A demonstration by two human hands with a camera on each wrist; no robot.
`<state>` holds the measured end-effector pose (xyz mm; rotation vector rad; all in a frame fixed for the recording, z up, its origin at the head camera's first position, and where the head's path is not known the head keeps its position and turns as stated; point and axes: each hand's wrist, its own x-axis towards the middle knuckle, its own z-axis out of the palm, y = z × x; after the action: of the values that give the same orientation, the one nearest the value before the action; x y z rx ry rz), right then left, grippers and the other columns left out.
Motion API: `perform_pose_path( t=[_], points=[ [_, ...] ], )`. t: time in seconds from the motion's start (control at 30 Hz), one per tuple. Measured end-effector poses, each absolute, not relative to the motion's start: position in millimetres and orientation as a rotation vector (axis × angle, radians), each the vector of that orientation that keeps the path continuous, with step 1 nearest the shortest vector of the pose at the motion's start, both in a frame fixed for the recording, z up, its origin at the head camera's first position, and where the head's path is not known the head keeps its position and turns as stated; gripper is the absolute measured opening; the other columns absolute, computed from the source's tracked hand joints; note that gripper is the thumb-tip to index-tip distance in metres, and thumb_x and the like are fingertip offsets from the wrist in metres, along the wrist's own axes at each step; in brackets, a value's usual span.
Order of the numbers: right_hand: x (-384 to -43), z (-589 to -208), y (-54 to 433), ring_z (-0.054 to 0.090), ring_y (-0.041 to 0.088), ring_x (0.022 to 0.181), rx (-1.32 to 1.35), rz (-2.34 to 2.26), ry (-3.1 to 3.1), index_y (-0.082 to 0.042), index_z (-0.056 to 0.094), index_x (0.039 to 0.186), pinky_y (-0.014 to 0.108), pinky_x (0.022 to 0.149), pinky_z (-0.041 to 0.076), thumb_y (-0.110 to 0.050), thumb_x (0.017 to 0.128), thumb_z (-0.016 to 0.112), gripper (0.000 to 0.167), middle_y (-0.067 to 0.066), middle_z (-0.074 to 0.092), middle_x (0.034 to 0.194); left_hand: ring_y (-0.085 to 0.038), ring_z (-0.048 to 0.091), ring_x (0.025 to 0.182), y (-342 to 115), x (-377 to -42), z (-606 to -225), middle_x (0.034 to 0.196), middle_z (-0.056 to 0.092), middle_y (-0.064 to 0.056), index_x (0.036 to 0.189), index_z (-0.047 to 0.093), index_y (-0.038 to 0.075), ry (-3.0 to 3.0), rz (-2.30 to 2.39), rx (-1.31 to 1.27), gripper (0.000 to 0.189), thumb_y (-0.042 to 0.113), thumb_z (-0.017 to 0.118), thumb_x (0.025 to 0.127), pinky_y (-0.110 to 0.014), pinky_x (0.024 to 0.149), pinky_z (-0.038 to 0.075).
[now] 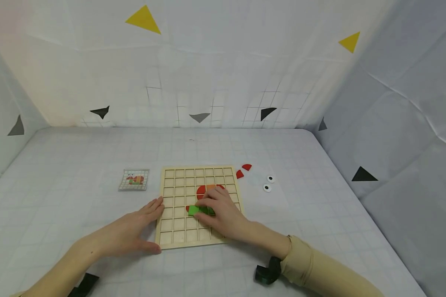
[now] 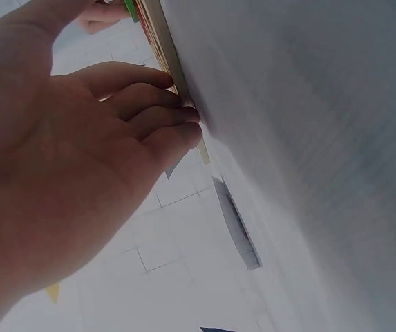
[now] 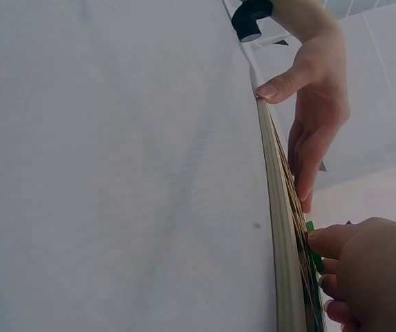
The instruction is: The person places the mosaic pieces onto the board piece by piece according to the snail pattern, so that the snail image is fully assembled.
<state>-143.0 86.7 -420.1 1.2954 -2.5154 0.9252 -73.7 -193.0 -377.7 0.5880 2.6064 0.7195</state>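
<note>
A wooden grid board (image 1: 179, 236) lies on the table, divided into small square cells. My left hand (image 1: 131, 229) rests against its left side, straight fingers at the edge and thumb near the front corner. Over the board, my right hand (image 1: 224, 216) pinches a bright green square tile (image 1: 193, 210) between thumb and fingers; the tile also shows as a green edge (image 3: 315, 252) in the right wrist view. Darker green tiles (image 1: 207, 210) sit just right of it, partly covered by the fingers. Red pieces (image 1: 201, 192) and an orange tile (image 1: 210, 187) lie in cells farther back.
Left of the board lies a small picture card (image 1: 134, 180) with a coloured figure on a grid. Two loose red pieces (image 1: 247, 167) and two round eye pieces (image 1: 267, 188) lie to the right. White walls bound the table at the back and sides.
</note>
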Motion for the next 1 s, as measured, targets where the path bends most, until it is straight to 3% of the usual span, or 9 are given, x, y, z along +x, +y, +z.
perform_pose_path(
  t=[0.33,1.0],
  points=[
    [-155.9,-417.2,79.6,0.042,0.012,0.088,1.273,0.910,-2.582,-0.011,0.076,0.104,0.029,0.082,0.037,-0.022,0.091,0.075,0.018,-0.001,0.058,0.092,-0.041,0.016,0.152,-195.1,-73.7,-378.6,0.166,0.014,-0.018,0.153,0.032,-0.004,2.602,0.737,0.608,0.106,0.052,0.080,0.078,-0.062,0.116,0.026],
    [-166.8,-416.3,70.4,0.044,0.013,0.091,1.265,0.785,-2.637,-0.014,0.076,0.107,0.032,0.083,0.038,-0.025,0.094,0.072,0.018,-0.005,0.054,0.092,-0.040,0.016,0.152,-196.5,-73.1,-378.6,0.166,0.014,-0.019,0.153,0.032,-0.005,2.607,0.747,0.638,0.105,0.054,0.078,0.079,-0.061,0.116,0.026]
  ],
)
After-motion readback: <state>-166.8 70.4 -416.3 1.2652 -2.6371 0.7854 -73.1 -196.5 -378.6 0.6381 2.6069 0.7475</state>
